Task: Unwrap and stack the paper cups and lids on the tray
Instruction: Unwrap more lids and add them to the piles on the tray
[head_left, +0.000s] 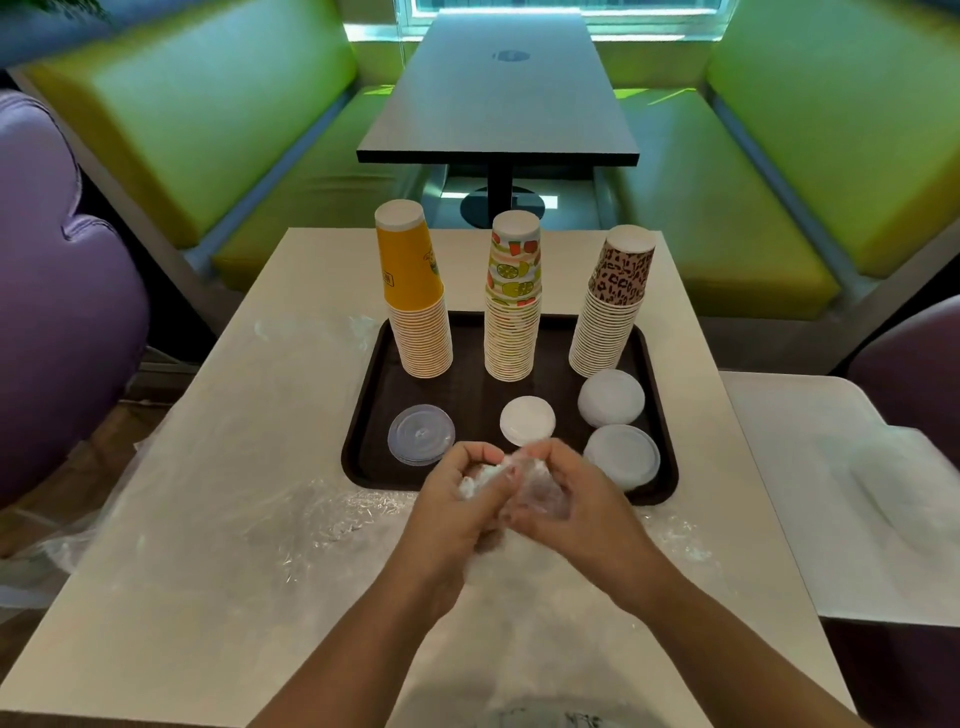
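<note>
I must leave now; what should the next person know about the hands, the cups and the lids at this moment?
Left hand and right hand: both grip crumpled plastic wrap over the tray's near edge.
On the tray: yellow cup stack, fruit-print cup stack, leopard-print cup stack at the back; four lid piles in front, clear, white, two translucent.
Done: cups and lids look unwrapped and stacked.
Left: probably clearing loose wrap off the table.

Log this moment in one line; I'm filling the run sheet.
hands: left and right crumpling wrap | tray: three cup stacks, four lid piles | state: unwrapping done
</note>
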